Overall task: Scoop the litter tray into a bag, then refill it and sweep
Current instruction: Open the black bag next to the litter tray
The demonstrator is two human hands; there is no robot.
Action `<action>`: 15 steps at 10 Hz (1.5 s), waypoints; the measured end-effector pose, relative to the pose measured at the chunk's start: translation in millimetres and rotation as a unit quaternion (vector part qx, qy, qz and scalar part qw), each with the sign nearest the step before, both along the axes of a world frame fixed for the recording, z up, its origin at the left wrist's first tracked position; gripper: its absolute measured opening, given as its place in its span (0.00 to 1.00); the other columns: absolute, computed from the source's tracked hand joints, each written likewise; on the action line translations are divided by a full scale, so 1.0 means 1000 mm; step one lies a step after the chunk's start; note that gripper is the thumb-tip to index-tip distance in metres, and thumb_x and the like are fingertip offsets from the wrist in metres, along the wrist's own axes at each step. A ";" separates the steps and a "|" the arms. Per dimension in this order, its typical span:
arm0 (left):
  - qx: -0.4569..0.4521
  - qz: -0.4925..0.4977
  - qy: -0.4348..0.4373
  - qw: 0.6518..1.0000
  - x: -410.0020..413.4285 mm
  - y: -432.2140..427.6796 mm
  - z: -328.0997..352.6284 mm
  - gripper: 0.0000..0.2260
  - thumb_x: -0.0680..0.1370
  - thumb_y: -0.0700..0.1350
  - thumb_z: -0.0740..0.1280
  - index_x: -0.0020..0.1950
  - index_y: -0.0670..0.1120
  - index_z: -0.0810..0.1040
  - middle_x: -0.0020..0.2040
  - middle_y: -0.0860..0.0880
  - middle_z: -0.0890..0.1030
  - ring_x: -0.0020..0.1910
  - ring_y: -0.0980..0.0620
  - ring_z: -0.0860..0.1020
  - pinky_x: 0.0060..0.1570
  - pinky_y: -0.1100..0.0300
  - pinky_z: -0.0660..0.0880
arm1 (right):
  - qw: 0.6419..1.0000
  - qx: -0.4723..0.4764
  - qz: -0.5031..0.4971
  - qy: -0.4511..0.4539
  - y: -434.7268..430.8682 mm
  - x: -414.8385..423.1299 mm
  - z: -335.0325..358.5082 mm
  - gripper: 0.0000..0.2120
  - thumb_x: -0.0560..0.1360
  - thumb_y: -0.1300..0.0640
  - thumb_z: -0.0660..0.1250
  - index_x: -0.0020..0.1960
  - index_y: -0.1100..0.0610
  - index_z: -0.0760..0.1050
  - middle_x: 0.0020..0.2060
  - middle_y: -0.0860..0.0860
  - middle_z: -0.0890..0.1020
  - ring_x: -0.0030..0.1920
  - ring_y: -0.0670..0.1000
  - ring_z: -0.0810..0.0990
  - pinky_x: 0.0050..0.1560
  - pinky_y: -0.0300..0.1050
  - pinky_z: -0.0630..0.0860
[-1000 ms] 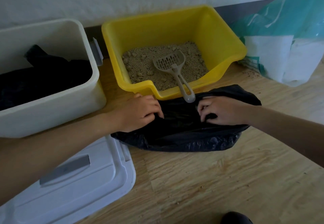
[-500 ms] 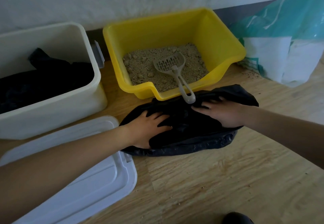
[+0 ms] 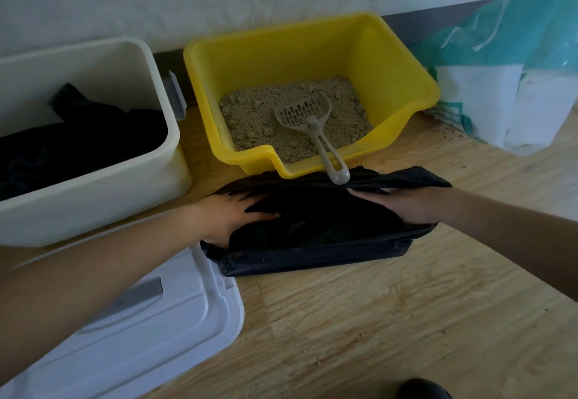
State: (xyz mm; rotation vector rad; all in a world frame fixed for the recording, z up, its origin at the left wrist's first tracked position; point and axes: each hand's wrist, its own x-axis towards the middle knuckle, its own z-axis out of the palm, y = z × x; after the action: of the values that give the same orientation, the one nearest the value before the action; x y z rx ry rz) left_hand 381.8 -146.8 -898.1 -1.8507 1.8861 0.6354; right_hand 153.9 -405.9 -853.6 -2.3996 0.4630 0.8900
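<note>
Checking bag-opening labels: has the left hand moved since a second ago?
Yes. The left hand slid back from the yellow tray, toward the white lid, on the black bag.

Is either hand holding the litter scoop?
No: the scoop lies in the yellow tray, while the left hand and right hand touch the black bag.

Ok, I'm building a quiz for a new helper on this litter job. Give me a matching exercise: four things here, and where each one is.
Things:
1 scoop
2 black bag
3 white lid
4 teal sack

Places:
A far right
B in the yellow tray
C nearest, at the left
D touched by left hand and right hand

Pairs: 1-B, 2-D, 3-C, 4-A
</note>
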 end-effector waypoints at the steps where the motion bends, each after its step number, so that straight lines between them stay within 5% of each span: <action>1: -0.005 -0.007 -0.003 1.000 0.004 0.000 -0.001 0.43 0.74 0.46 0.67 0.75 0.64 0.39 0.78 0.52 0.38 0.77 0.48 0.44 0.71 0.53 0.57 | 0.994 0.054 -0.093 0.008 0.004 0.003 0.002 0.49 0.56 0.21 0.43 0.74 0.39 0.61 0.73 0.45 0.67 0.73 0.50 0.64 0.71 0.44 0.59; 2: -0.002 -0.008 0.005 1.000 0.008 0.000 -0.005 0.42 0.75 0.49 0.67 0.75 0.64 0.40 0.78 0.52 0.38 0.77 0.48 0.43 0.74 0.50 0.55 | 0.994 0.050 -0.090 0.030 -0.002 0.004 0.001 0.47 0.59 0.23 0.43 0.74 0.40 0.60 0.73 0.46 0.67 0.73 0.49 0.65 0.70 0.43 0.61; 3: 0.006 0.006 0.034 0.999 0.010 -0.003 -0.005 0.40 0.75 0.53 0.67 0.75 0.64 0.41 0.78 0.53 0.40 0.77 0.48 0.43 0.74 0.46 0.51 | 0.999 0.014 0.011 0.049 -0.009 0.004 0.001 0.30 0.76 0.34 0.53 0.76 0.42 0.56 0.74 0.44 0.64 0.73 0.48 0.65 0.70 0.42 0.63; 4: 0.011 0.060 0.106 0.992 0.008 -0.008 0.009 0.38 0.74 0.57 0.68 0.76 0.63 0.46 0.78 0.54 0.47 0.76 0.48 0.51 0.73 0.49 0.52 | 0.995 -0.034 0.090 -0.004 -0.013 0.007 -0.002 0.20 0.81 0.51 0.59 0.73 0.44 0.64 0.74 0.41 0.63 0.72 0.45 0.65 0.71 0.43 0.64; 5: -0.021 0.099 0.170 0.980 0.003 -0.016 0.023 0.32 0.74 0.49 0.70 0.75 0.55 0.60 0.74 0.52 0.58 0.71 0.51 0.61 0.68 0.60 0.61 | 0.983 -0.056 0.134 -0.109 -0.010 0.011 0.000 0.13 0.80 0.56 0.59 0.62 0.48 0.76 0.65 0.42 0.74 0.60 0.46 0.76 0.61 0.45 0.72; 7: -0.198 0.059 0.186 0.961 -0.016 -0.021 0.041 0.16 0.77 0.52 0.66 0.64 0.53 0.74 0.62 0.56 0.73 0.59 0.57 0.72 0.54 0.62 0.71 | 0.895 -0.148 0.286 -0.308 -0.001 0.008 -0.006 0.05 0.73 0.59 0.69 0.48 0.53 0.81 0.48 0.48 0.78 0.53 0.49 0.75 0.51 0.43 0.75; 8: -0.249 0.003 0.144 0.958 -0.025 -0.016 0.036 0.24 0.74 0.61 0.66 0.66 0.51 0.73 0.64 0.53 0.73 0.61 0.54 0.70 0.58 0.57 0.71 | 0.881 -0.166 0.307 -0.319 -0.002 0.005 -0.005 0.11 0.71 0.54 0.72 0.53 0.53 0.80 0.53 0.50 0.78 0.58 0.50 0.71 0.54 0.47 0.76; 9: -0.209 -0.033 0.060 0.975 -0.029 -0.006 0.020 0.41 0.67 0.72 0.63 0.74 0.51 0.62 0.72 0.49 0.65 0.71 0.49 0.61 0.72 0.51 0.53 | 0.878 -0.195 0.315 -0.304 -0.004 0.000 -0.004 0.24 0.67 0.45 0.75 0.61 0.49 0.75 0.61 0.50 0.75 0.63 0.51 0.68 0.59 0.49 0.71; 10: -0.177 -0.031 0.013 0.984 -0.026 0.004 0.007 0.52 0.61 0.77 0.60 0.77 0.51 0.52 0.75 0.46 0.60 0.74 0.43 0.57 0.72 0.50 0.41 | 0.877 -0.215 0.324 -0.283 -0.001 -0.006 -0.003 0.36 0.63 0.41 0.77 0.68 0.47 0.68 0.68 0.49 0.67 0.68 0.53 0.65 0.62 0.52 0.70; 11: -0.166 -0.021 0.006 0.986 -0.022 0.007 0.000 0.53 0.60 0.78 0.60 0.77 0.52 0.47 0.76 0.43 0.58 0.75 0.41 0.55 0.73 0.49 0.44 | 0.888 -0.228 0.317 -0.242 -0.001 -0.010 -0.007 0.47 0.62 0.42 0.77 0.75 0.44 0.58 0.74 0.51 0.58 0.72 0.56 0.58 0.63 0.59 0.69; 12: -0.115 -0.002 0.020 0.993 -0.019 0.008 -0.008 0.54 0.65 0.73 0.64 0.76 0.56 0.33 0.78 0.45 0.40 0.77 0.44 0.41 0.73 0.50 0.43 | 0.906 -0.245 0.308 -0.158 -0.004 -0.014 -0.013 0.52 0.68 0.46 0.74 0.76 0.36 0.40 0.76 0.47 0.42 0.74 0.55 0.46 0.68 0.60 0.63; 13: -0.072 0.005 0.036 0.997 -0.019 0.008 -0.008 0.54 0.66 0.69 0.68 0.73 0.59 0.29 0.77 0.48 0.33 0.77 0.45 0.40 0.74 0.49 0.49 | 0.920 -0.237 0.303 -0.076 -0.006 -0.015 -0.015 0.50 0.73 0.50 0.69 0.72 0.33 0.30 0.74 0.43 0.33 0.74 0.53 0.41 0.71 0.58 0.56; 15: -0.050 0.023 0.049 0.997 -0.014 0.007 -0.012 0.53 0.68 0.65 0.70 0.72 0.60 0.28 0.78 0.47 0.37 0.77 0.45 0.48 0.71 0.53 0.57 | 0.942 -0.185 0.280 -0.003 -0.007 -0.010 -0.020 0.47 0.76 0.57 0.64 0.72 0.34 0.31 0.75 0.40 0.34 0.77 0.52 0.40 0.72 0.56 0.51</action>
State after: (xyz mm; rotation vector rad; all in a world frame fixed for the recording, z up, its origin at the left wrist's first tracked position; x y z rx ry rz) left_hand 367.4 -139.7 -910.1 -1.9629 1.9765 0.6702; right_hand 144.2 -412.7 -873.3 -2.9493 -0.0869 1.1051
